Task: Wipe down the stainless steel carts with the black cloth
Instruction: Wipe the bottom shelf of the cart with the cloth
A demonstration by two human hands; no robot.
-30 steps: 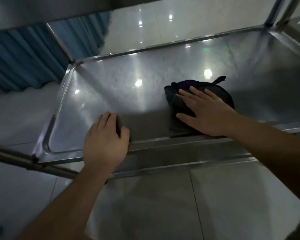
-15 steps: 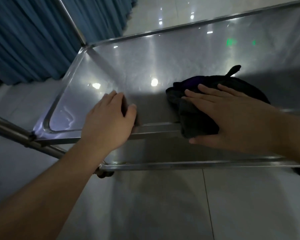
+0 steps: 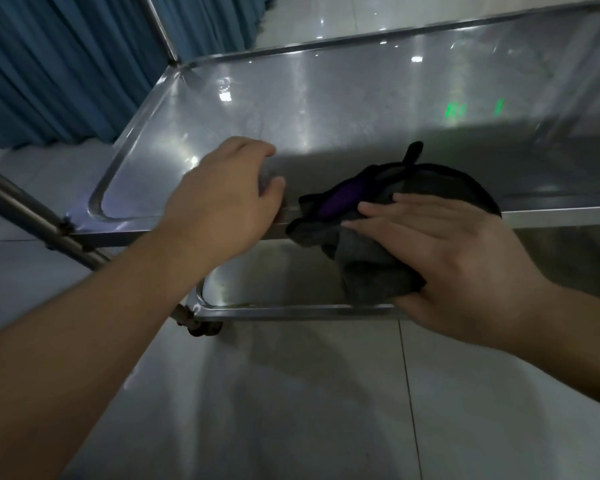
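Two hands: right hand (image 3: 458, 258) presses bunched black cloth (image 3: 371, 247) on shiny cart (image 3: 326, 109) rim.

The scene is dim, with a cool grey-blue cast. The steel cart (image 3: 343, 109) throws back small white ceiling-light glints and 2 green glows at right. A broad soft shadow lies across the near part of its top shelf and over the floor (image 3: 291, 393) below. The left hand (image 3: 222, 202) is slightly smeared by motion; the cloth (image 3: 378, 237) reads as a dark mass with little detail. Straight rails bow toward the frame edges from the wide lens.
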